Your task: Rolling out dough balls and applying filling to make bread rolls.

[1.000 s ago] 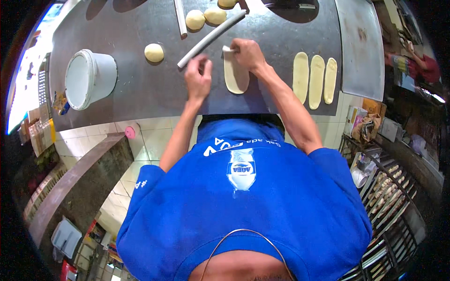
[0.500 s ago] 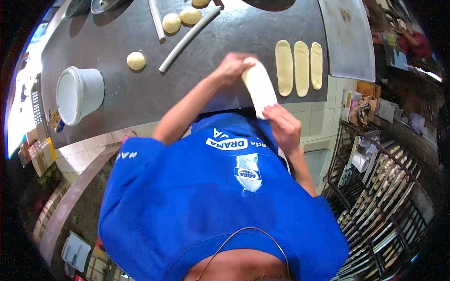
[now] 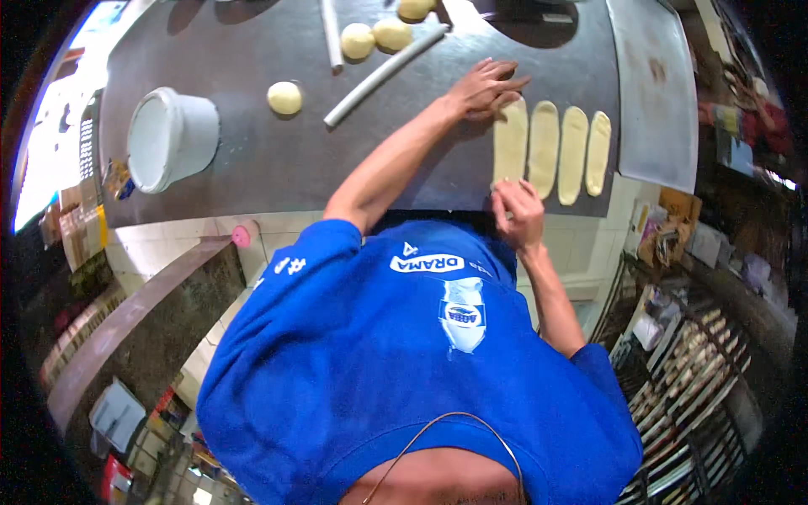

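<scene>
Four long, flattened pale dough strips lie side by side at the table's right end. At the far tip of the leftmost strip is my left hand, touching it with fingers stretched out and apart. My right hand has its fingers closed on that strip's near end. To the right are three more strips, the rightmost narrower. A slim pale rod lies diagonally left of my left hand, beside a second rod and several dough balls.
A dark steel table carries a white bucket at left and a single dough ball. A metal tray lies at the right end. A tray rack stands behind right; another person is at far right.
Both hands moved rightward with the strip, which was lifted and stretched between them and now lies left of the other three. My left hand's fingers have spread at its far end.
</scene>
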Action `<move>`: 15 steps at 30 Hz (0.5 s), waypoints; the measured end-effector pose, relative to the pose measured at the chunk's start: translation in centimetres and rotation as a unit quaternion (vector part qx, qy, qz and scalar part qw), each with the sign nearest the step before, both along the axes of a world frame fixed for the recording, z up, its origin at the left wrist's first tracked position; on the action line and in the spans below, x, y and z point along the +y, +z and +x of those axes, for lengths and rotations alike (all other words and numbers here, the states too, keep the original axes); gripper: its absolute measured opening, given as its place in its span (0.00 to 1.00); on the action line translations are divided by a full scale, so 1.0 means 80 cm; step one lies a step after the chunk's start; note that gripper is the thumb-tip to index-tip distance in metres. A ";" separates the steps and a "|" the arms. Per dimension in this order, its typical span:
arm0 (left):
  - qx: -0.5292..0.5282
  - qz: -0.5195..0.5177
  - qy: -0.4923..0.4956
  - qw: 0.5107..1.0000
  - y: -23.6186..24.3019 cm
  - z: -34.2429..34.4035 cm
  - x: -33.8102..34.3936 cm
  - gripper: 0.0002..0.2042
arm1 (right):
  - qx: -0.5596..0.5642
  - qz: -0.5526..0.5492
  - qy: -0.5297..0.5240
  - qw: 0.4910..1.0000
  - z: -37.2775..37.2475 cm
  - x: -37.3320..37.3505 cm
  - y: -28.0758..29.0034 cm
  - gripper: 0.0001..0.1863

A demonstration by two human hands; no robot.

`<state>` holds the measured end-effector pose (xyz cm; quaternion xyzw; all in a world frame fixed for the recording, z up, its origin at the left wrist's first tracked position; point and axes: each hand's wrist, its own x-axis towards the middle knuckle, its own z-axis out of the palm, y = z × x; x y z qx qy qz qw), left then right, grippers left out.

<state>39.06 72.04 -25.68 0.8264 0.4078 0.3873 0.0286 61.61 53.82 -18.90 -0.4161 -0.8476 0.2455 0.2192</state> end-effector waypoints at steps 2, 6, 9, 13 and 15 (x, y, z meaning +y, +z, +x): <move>-0.133 -0.047 0.099 0.985 0.033 -0.038 -0.027 0.22 | 0.014 0.038 -0.002 0.999 -0.053 0.048 0.010 0.21; -0.294 -0.132 0.480 0.816 0.105 -0.160 -0.138 0.20 | 0.015 0.186 0.045 0.981 -0.168 0.180 0.007 0.25; -0.305 -0.209 0.624 0.689 0.074 -0.287 -0.201 0.27 | -0.080 0.244 0.124 0.958 -0.245 0.231 -0.012 0.22; -0.290 -0.270 0.671 0.627 0.076 -0.325 -0.200 0.33 | -0.184 0.254 0.183 0.932 -0.273 0.232 -0.040 0.17; -0.099 -0.316 0.690 0.643 0.078 -0.323 -0.177 0.33 | -0.145 0.243 0.184 0.941 -0.270 0.205 -0.042 0.17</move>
